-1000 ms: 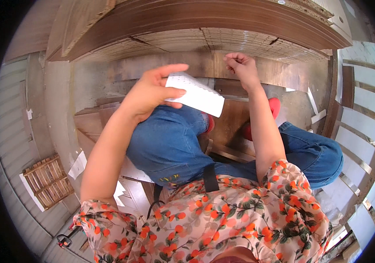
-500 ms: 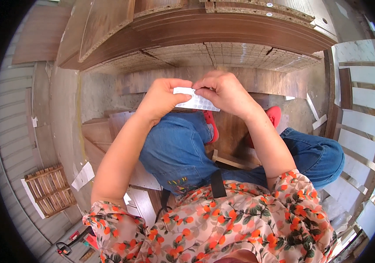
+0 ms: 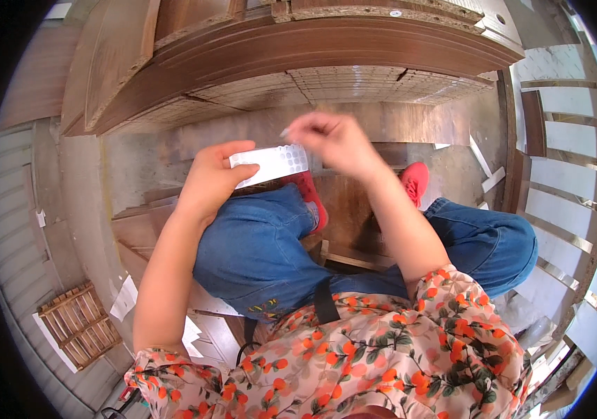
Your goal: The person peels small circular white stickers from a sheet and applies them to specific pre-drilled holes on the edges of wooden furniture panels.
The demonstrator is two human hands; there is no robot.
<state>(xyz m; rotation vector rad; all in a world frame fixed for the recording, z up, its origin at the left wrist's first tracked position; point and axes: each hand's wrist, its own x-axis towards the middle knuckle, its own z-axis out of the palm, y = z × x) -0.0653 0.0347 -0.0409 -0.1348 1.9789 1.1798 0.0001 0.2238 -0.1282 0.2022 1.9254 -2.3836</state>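
Observation:
My left hand [image 3: 213, 174] pinches one end of a white sheet of round stickers [image 3: 286, 160] between thumb and fingers. Rows of pale grey dots cover the sheet's other end, above my bent left knee. My right hand [image 3: 337, 143], smeared by motion, is just beyond and to the right of the sheet, apart from it. Its thumb and forefinger come together on a small pale sticker [image 3: 284, 132], blurred at the fingertips. Ahead of both hands stands a stack of brown wood-grain boards [image 3: 340, 45] with raw chipboard edges; one edge bears a round white sticker [image 3: 396, 13].
A wooden board [image 3: 410, 124] lies at the foot of the stack. My red shoes [image 3: 415, 180] rest on the floor below my hands. Slatted wooden framing [image 3: 567, 181] runs along the right side. A small wooden pallet [image 3: 80, 325] lies at the lower left, with paper scraps [image 3: 124, 299] nearby.
My right hand has come away from the sheet with a small pale sticker at its fingertips. The left hand has shifted left with the sheet, and the whole view has swung slightly.

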